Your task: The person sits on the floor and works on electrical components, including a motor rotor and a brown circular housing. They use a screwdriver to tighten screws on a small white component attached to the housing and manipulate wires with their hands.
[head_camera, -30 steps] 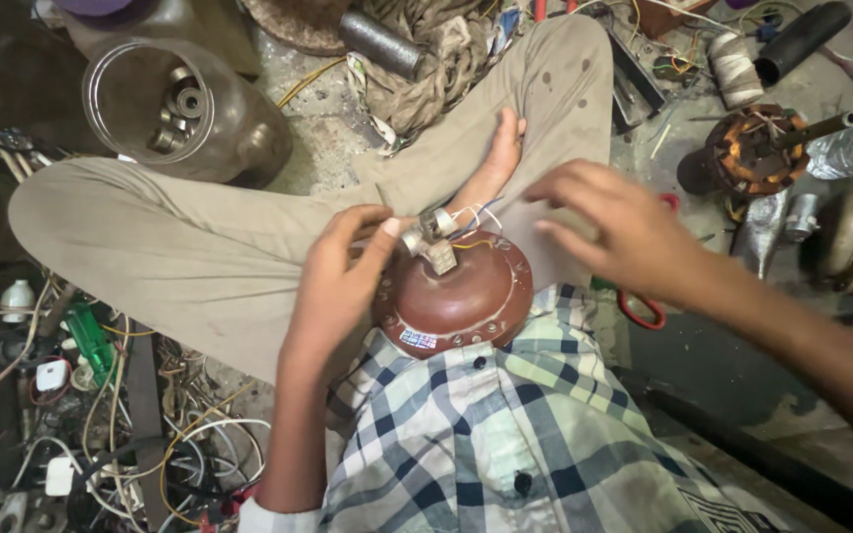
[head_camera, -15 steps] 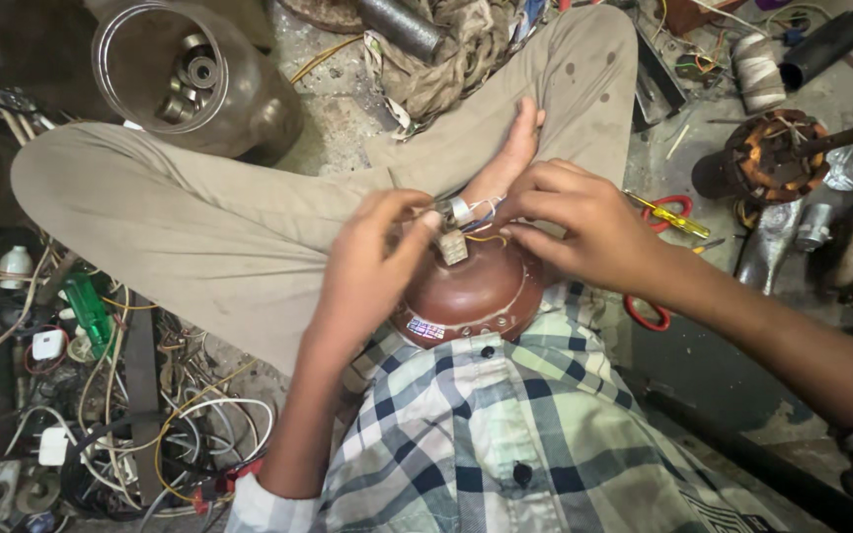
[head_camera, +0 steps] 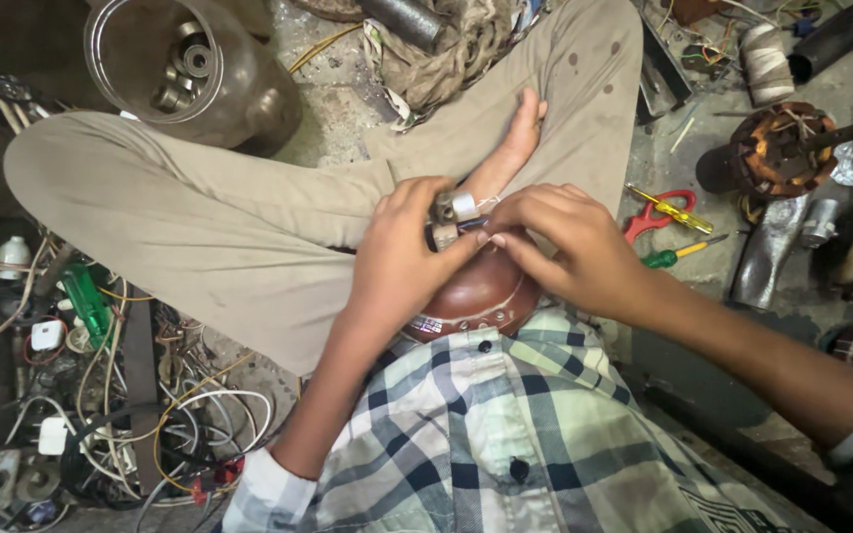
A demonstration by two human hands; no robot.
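Brown motor housing (head_camera: 481, 296) rests in the lap, both hands pinching at its metal fitting (head_camera: 443, 222): left hand (head_camera: 402, 262) should steady it while right hand (head_camera: 570, 242) works the small wire gently.

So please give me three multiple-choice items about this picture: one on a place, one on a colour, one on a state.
1. Where does the round reddish-brown metal motor housing rest?
A. in the person's lap
B. on a shelf
C. inside the jar

2. What colour are the handles of the scissors on the floor?
A. blue
B. red
C. white

3. How does the clear plastic jar with metal bearings lie?
A. upright with a lid
B. crushed flat
C. on its side, mouth open

Answers: 1 A, it sits between the crossed legs under the left hand and right hand. 2 B, red loops show. 3 C, its open rim faces the camera.
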